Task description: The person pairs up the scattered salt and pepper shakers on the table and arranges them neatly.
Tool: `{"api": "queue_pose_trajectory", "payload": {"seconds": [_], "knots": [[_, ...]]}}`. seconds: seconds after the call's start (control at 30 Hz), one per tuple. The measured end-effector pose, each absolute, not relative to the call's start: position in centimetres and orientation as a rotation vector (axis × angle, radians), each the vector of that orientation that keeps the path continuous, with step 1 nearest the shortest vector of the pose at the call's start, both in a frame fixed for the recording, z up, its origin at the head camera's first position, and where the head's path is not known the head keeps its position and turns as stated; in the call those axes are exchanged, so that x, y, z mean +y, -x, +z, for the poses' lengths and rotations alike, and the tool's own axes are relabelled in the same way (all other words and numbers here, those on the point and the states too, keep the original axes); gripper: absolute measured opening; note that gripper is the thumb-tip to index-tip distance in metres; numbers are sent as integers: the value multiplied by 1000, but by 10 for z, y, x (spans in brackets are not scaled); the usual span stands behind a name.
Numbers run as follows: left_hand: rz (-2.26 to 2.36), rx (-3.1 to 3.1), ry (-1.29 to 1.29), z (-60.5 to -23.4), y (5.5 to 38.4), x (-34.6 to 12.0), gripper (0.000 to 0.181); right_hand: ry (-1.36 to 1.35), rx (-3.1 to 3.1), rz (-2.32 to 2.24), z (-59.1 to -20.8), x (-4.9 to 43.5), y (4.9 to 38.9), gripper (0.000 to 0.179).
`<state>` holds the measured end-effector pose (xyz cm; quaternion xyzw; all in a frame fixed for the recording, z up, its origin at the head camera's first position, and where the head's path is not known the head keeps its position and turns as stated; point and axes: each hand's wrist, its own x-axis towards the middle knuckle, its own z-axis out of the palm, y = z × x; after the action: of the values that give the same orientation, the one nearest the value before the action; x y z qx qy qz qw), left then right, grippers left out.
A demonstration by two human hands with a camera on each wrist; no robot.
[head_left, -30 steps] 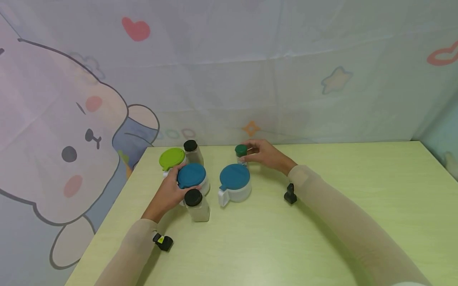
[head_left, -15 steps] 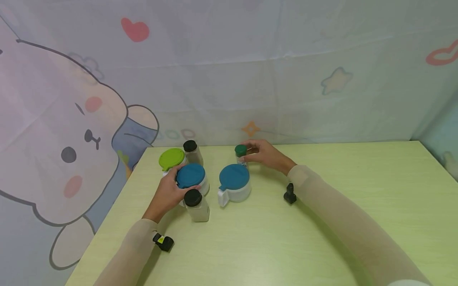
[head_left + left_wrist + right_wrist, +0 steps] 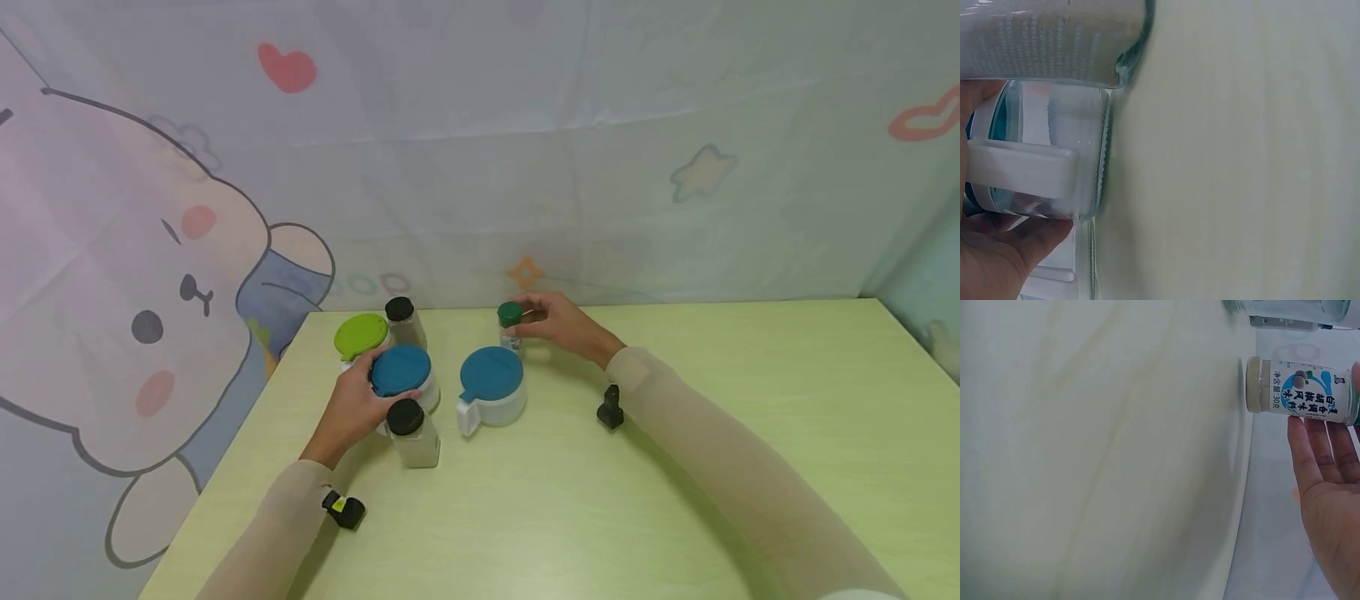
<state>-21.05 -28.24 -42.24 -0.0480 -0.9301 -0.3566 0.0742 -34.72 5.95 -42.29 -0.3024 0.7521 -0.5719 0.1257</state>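
Observation:
My left hand (image 3: 357, 412) grips a clear jar with a blue lid (image 3: 401, 371) and a white handle (image 3: 1022, 169), with fingers and thumb around its sides. Right by the thumb stands a square black-capped seasoning bottle (image 3: 416, 437), in front of that jar. At the back of the table, my right hand (image 3: 555, 323) holds a small pepper shaker (image 3: 512, 333) with a green cap between thumb and fingers. Its printed label (image 3: 1307, 392) faces the right wrist camera. A second blue-lidded jar (image 3: 492, 375) stands upright between the hands, touched by neither.
Behind the left hand are a green-lidded jar (image 3: 360, 335) and another black-capped bottle (image 3: 407, 325), close together. The pale wood-grain table (image 3: 525, 525) ends at a printed cloth backdrop (image 3: 480, 167). Wrist cameras are strapped to both sleeves.
The green-capped pepper shaker has shifted slightly to the right in my right hand, and more of its label shows. My left hand and the other containers look still.

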Motion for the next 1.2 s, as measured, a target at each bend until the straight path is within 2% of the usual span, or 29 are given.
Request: {"api": "queue_pose_trajectory", "payload": {"seconds": [1.2], "knots": [[-1050, -2759, 169, -392, 225, -274, 95, 926, 2303, -1666, -402, 77, 336, 39]]}}
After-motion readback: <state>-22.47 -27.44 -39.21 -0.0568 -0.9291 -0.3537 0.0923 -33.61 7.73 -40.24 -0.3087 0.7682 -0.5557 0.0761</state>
